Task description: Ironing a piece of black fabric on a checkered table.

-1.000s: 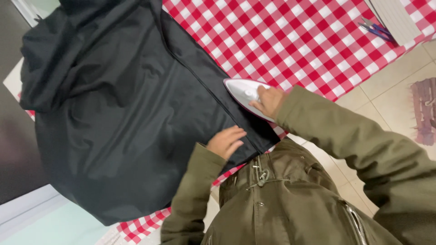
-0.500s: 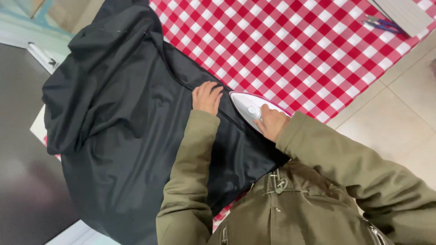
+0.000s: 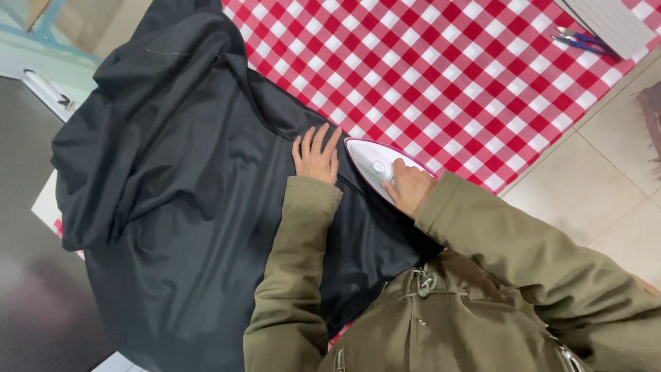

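Your right hand (image 3: 410, 187) is nearest to you, its grip closed over the handle of the white iron (image 3: 375, 167), whose purple-edged nose points away from your wrist and whose soleplate rests flat on the black garment (image 3: 186, 207). Just beside that grip, on its left, your left hand (image 3: 315, 157) lies open and flat on the cloth, fingers spread and holding nothing, only pressing the fabric down. The risk I see lies in that closeness: the iron's side and your left fingertips are nearly touching, so a small slide of the iron toward them could burn them. Resting the iron too long in one spot could scorch or shine the dark fabric, and the creases bunched further left of your grip could be pressed into hard folds if the iron runs over them unsmoothed. The garment spreads out from under both hands, with much of it gathered in loose folds beyond your left hand, and its near edge hangs toward your olive jacket. Past the iron's nose, the red and white checked cloth (image 3: 482, 76) covers the table. Far beyond your right grip, at the table's corner, lie blue-handled scissors (image 3: 582, 41) beside a pale ribbed pad (image 3: 609, 21).
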